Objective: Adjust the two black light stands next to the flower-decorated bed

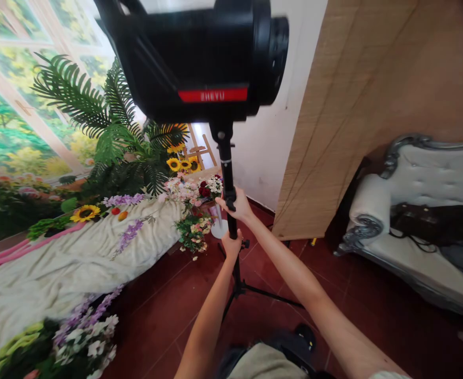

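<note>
A black light stand [237, 273] rises from spread legs on the floor in front of me. On its top sits a large black studio light [200, 58] with a red label reading "ZHEYU". My left hand [231, 244] is wrapped round the pole, close to a small clamp knob [246, 243]. Higher up, my right hand [238, 205] grips the same pole at a black collar [229, 197]. Parts of the fingers of both hands are hidden behind the pole.
A cloth-draped surface [144, 242] with artificial flowers and a sunflower [85, 213] stands at left, palm fronds [73, 100] behind it. A bamboo blind [326, 116] hangs right of the stand. Farther right is a tufted sofa [424, 168] with a dark bag [424, 223].
</note>
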The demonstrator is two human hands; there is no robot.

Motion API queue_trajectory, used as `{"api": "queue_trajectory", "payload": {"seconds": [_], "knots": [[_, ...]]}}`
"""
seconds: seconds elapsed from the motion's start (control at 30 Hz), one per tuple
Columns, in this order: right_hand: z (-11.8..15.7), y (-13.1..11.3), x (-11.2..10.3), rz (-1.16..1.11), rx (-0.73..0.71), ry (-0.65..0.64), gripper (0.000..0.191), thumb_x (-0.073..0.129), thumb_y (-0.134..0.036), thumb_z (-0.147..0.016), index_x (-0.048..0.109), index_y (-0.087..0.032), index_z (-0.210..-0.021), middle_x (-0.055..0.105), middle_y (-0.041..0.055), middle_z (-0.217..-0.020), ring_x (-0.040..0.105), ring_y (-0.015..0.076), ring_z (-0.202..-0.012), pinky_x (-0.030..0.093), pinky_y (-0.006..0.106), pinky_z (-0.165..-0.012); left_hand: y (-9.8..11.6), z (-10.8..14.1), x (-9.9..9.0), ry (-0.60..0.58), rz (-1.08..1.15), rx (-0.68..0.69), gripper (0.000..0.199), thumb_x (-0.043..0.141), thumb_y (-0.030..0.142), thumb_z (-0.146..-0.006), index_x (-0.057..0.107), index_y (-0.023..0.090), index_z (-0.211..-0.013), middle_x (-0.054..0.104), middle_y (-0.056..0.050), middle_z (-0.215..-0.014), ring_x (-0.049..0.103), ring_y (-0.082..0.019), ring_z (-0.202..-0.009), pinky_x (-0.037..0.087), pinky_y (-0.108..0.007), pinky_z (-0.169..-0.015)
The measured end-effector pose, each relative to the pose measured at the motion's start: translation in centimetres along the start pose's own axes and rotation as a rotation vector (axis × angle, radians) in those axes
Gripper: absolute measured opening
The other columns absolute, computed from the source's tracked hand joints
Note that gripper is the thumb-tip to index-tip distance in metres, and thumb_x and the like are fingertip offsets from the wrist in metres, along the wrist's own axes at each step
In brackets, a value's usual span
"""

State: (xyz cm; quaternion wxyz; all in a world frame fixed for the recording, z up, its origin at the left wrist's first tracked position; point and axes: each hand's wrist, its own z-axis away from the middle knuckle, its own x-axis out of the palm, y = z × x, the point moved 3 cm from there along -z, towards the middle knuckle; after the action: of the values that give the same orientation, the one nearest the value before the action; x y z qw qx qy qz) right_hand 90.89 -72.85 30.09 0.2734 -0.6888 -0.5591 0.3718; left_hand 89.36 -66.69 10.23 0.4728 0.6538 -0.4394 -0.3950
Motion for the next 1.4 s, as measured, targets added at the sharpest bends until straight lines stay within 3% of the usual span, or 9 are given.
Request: {"api": "queue_trajectory", "payload": {"seconds": [0.23,0.53,0.7,0.87,0.97,1.07,1.13,1.27,1.4], "knots": [[-3.9,-4.1,-1.1,-0.017,-0.096,-0.01,0.025,0.061,-0.039,-0.068,0.051,-0.016,-0.075,0.051,-0.0026,-0.063,0.051,0.0099,-0.055,0.043,0.023,-0.055,0.1,0.1,-0.1,-0.008,-0.001,-0.027,0.03,0.06,0.045,-0.068,0.055,0.017,-0.059,0.058,-0.001,-0.05,0.058,-0.014,-0.047,0.047,-0.024,-0.048],[-2.5,-1.9,-0.4,0.016,-0.056,0.026,0.027,0.065,-0.037,-0.066,0.048,-0.018,-0.073,0.051,-0.0029,-0.061,0.051,0.0113,-0.056,0.044,0.024,-0.054,1.5,-1.0,0.2,-0.125,0.149,-0.051,0.035,0.063,0.048,-0.066,0.056,0.015,-0.06,0.057,-0.001,-0.047,0.056,-0.014,-0.042,0.046,-0.024,-0.044],[-2.1,-1.2,-0.2,0.045,-0.066,0.057,0.027,0.064,-0.039,-0.067,0.047,-0.018,-0.074,0.052,-0.0029,-0.063,0.051,0.0108,-0.055,0.043,0.024,-0.055,1.3,-1.1,0.2,-0.1,0.151,-0.09,0.037,0.062,0.049,-0.066,0.055,0.014,-0.054,0.05,0.001,-0.038,0.048,-0.012,-0.033,0.041,-0.024,-0.038],[-2.1,-1.7,-0.4,0.068,-0.045,0.025,0.031,0.063,-0.042,-0.07,0.049,-0.018,-0.082,0.054,-0.0016,-0.068,0.054,0.0129,-0.062,0.044,0.025,-0.06,0.7,-1.1,0.4,-0.095,0.153,-0.104,0.038,0.062,0.049,-0.065,0.052,0.015,-0.051,0.049,0.0,-0.037,0.048,-0.012,-0.033,0.041,-0.023,-0.038],[-1.4,-2.4,-1.5,0.08,-0.033,-0.072,0.04,0.063,-0.046,-0.071,0.048,-0.018,-0.094,0.055,-0.0009,-0.076,0.056,0.0143,-0.069,0.046,0.027,-0.065,0.4,-1.3,0.5,-0.077,0.141,-0.095,0.037,0.064,0.047,-0.063,0.051,0.015,-0.049,0.049,0.001,-0.037,0.048,-0.011,-0.033,0.039,-0.021,-0.036],[1.0,-1.1,-3.0,0.054,0.012,-0.309,0.049,0.062,-0.047,-0.073,0.043,-0.019,-0.108,0.058,0.0007,-0.087,0.057,0.0143,-0.077,0.047,0.028,-0.071,0.1,-1.4,0.5,-0.065,0.154,-0.089,0.035,0.065,0.043,-0.062,0.05,0.015,-0.048,0.049,0.001,-0.037,0.047,-0.01,-0.033,0.037,-0.02,-0.036],[3.8,1.3,-4.1,0.045,0.099,-0.437,0.051,0.06,-0.047,-0.076,0.04,-0.019,-0.114,0.06,0.0024,-0.092,0.058,0.0133,-0.079,0.047,0.028,-0.073,0.1,-1.4,0.6,-0.06,0.168,-0.082,0.033,0.065,0.041,-0.061,0.049,0.015,-0.047,0.048,0.002,-0.037,0.046,-0.009,-0.033,0.036,-0.019,-0.035],[10.6,7.5,-5.7,0.271,0.241,-0.414,0.039,0.058,-0.046,-0.078,0.051,-0.017,-0.104,0.062,0.0058,-0.091,0.059,0.0148,-0.08,0.047,0.029,-0.074,0.4,-1.3,0.6,-0.051,0.17,-0.084,0.029,0.064,0.036,-0.061,0.049,0.015,-0.047,0.047,0.002,-0.038,0.046,-0.009,-0.034,0.036,-0.019,-0.037],[15.6,10.9,-5.3,0.449,0.271,-0.352,0.032,0.059,-0.044,-0.077,0.058,-0.022,-0.099,0.064,0.0061,-0.097,0.06,0.0185,-0.087,0.045,0.028,-0.074,0.5,-1.3,0.7,-0.053,0.142,-0.086,0.027,0.063,0.034,-0.063,0.05,0.016,-0.047,0.046,0.002,-0.037,0.045,-0.009,-0.034,0.037,-0.019,-0.038]]}}
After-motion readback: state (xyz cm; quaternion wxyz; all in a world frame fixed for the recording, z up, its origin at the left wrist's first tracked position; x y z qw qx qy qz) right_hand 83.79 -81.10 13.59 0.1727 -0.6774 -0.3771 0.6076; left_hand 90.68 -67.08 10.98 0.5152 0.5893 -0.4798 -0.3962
